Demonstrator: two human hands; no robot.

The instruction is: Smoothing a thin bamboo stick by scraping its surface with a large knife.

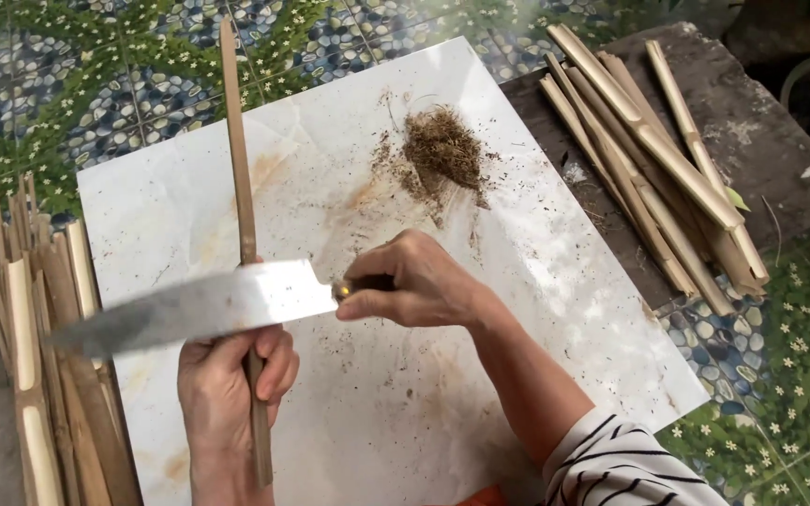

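Note:
My left hand [234, 370] grips a long thin bamboo strip [239, 159] that runs from the near edge up across the white tile. My right hand [414, 279] is closed around the dark handle of a big cleaver-like knife [199, 307]. Its wide grey blade points left and lies across the strip just above my left hand. A striped sleeve covers my right forearm at the bottom right.
A white marble-look tile [555, 281] lies on a flowered mosaic floor. A heap of brown bamboo shavings [442, 148] sits near its far side. Split bamboo pieces are stacked at the left [44, 375] and on a grey slab at the right [658, 159].

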